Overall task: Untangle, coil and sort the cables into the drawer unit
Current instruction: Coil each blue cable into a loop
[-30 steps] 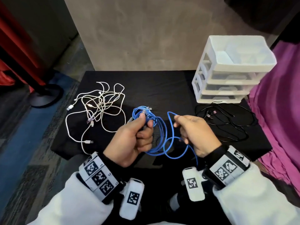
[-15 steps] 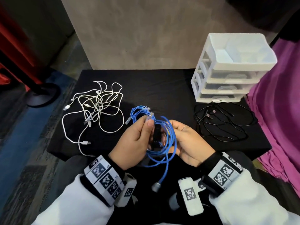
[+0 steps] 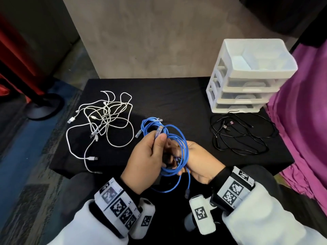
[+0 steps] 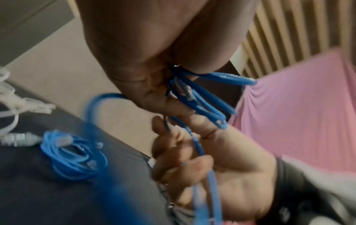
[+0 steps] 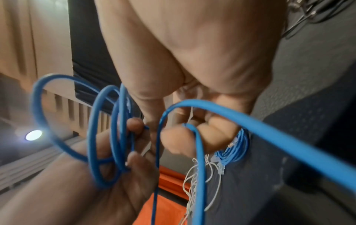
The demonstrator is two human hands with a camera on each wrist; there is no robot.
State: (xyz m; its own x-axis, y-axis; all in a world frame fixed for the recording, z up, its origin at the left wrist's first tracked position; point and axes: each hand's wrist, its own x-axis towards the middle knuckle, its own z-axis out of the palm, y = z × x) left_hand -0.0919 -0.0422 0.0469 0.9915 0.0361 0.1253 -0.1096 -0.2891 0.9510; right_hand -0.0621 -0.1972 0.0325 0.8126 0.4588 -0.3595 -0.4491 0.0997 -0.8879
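Above the table's front edge my left hand (image 3: 152, 152) grips a coil of blue cable (image 3: 178, 147), its clear plug pinched under the thumb. My right hand (image 3: 191, 161) curls its fingers round the same loops from the right, and the cable's loose tail hangs down between my wrists. The right wrist view shows the blue loops (image 5: 108, 129) across both hands. A second, coiled blue cable (image 3: 150, 124) lies on the black table (image 3: 177, 96) just behind my hands, also in the left wrist view (image 4: 73, 156). The white drawer unit (image 3: 247, 76) stands at the back right.
A tangle of white cables (image 3: 104, 121) lies on the table's left half. A loose tangle of black cables (image 3: 242, 133) lies in front of the drawer unit. Purple cloth (image 3: 304, 121) hangs along the right side. A dark stand base (image 3: 42, 106) sits on the floor at left.
My right hand has come in from the right to meet the left at the coil. The loop it drew out now lies on the coil, and the loose tail hangs lower between my wrists.
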